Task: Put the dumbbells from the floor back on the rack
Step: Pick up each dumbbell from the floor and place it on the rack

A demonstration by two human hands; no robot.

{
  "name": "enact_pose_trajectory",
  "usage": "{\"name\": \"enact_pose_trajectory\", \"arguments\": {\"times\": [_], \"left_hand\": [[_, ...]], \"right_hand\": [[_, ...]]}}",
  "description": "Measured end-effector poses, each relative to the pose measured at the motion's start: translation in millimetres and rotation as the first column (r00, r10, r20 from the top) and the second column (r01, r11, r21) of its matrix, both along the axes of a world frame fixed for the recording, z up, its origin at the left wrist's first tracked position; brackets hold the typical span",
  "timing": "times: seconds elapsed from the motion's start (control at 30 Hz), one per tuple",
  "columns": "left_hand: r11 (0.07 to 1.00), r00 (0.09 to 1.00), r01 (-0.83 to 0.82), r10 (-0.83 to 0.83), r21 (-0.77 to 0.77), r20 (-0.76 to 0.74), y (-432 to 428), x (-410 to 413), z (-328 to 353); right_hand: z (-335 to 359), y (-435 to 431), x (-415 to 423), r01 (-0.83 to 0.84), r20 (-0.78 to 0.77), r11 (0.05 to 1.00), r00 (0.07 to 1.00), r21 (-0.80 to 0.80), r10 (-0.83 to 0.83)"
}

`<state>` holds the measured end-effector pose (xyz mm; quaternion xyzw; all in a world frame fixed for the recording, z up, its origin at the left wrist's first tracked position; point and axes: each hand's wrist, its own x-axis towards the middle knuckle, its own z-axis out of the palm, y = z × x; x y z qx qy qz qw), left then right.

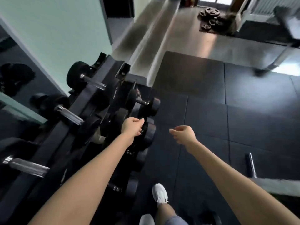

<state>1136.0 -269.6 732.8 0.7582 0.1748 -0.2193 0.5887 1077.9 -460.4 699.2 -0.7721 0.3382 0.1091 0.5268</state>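
**A:** What are the fingers doing?

**B:** The left hand (132,127) has its fingers curled under at a black dumbbell (146,135) on the lower tier of the rack (68,127). Whether they actually close on the handle I cannot tell, since the hand hides it. The right hand (184,134) is loosely curled and grips nothing, out over the black rubber floor mats (211,111) just right of the rack.

**A:** Closest to the camera?

**B:** Two white sneakers (159,194) on the mats, close to the rack's front edge, both bare forearms reaching out above them.

**A:** And the rack itself?

**B:** It runs along the left, beside a wall mirror (14,82). Three dumbbells with chrome handles (69,115) lie on the upper tier. More black ones sit on the lower tier; one (142,103) lies just beyond the left hand.

**A:** Anything right of the rack?

**B:** A chrome bar (251,164) lies on the mats, well apart from it.

**A:** Farther off?

**B:** Past the rack's far end, weight plates (211,15) lie piled on the floor near a bright doorway. The picture is blurred there.
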Motion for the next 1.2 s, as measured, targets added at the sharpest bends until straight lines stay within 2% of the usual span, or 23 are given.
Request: {"name": "enact_pose_trajectory", "arguments": {"times": [0.17,0.37,0.6,0.73,0.8,0.87,1.0,1.2], "left_hand": [[0.967,0.968,0.252,-0.252,0.036,-0.013,-71.1,-65.0,-14.7],[0.863,0.87,0.493,-0.488,0.112,-0.069,-161.4,-147.1,-47.0],[0.791,0.794,0.596,-0.555,0.138,-0.248,-240.9,-273.9,-139.3],[0.791,0.793,0.584,-0.51,0.18,-0.333,-259.2,-349.8,-218.2],[0.76,0.779,0.607,-0.511,0.233,-0.364,-263.5,-380.3,-264.0],[0.696,0.744,0.659,-0.545,0.285,-0.387,-267.9,-404.4,-305.3],[0.523,0.639,0.769,-0.644,0.367,-0.421,-283.0,-428.8,-393.0],[0.184,0.393,0.876,-0.807,0.446,-0.44,-309.7,-425.3,-564.7]], "right_hand": [[-12.3,-56.7,-121.5,0.038,-0.097,0.998,0.994,-0.043,-0.042],[-43.4,-124.5,-240.0,0.168,-0.193,0.985,0.966,-0.044,-0.174],[-126.2,-198.7,-379.7,0.351,-0.322,0.936,0.891,0.039,-0.321],[-202.5,-230.2,-446.9,0.488,-0.395,0.859,0.828,0.158,-0.397],[-243.8,-236.2,-473.9,0.546,-0.437,0.81,0.795,0.215,-0.421],[-289.3,-237.5,-495.1,0.618,-0.487,0.738,0.749,0.27,-0.449],[-388.7,-227.0,-516.2,0.764,-0.577,0.531,0.635,0.367,-0.514],[-545.9,-211.8,-514.6,0.892,-0.645,0.271,0.449,0.361,-0.618]]}}
